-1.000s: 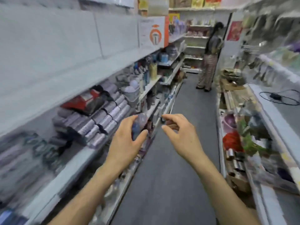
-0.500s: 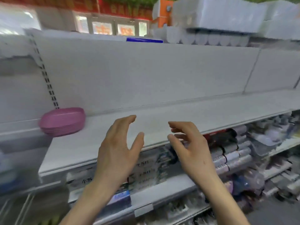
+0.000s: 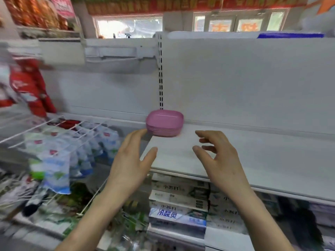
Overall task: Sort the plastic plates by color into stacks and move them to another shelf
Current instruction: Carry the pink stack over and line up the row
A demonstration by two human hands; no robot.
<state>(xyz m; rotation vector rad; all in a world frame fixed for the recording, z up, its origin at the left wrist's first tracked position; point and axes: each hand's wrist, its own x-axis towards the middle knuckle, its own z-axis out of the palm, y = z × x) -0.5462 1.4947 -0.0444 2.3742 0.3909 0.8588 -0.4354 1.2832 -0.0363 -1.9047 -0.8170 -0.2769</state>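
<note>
Left hand [image 3: 126, 165] empty, fingers straight, fingertips just beside pink plate stack [image 3: 164, 123]; contact unclear. One stack, one colour, at left end of white shelf [image 3: 174, 153]; several plates, exact count blurred. Right hand [image 3: 219, 160] empty, fingers loosely curled, near stack. Likely best: cup stack from both sides, lift level.

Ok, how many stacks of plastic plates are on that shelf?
1: a pink rounded-square plastic plate stack at the left end of the white shelf. Others may lie off-frame.

A white shop shelf [image 3: 272, 160] with a plain white back panel [image 3: 244, 78] stands before bright windows [image 3: 126, 26].
</note>
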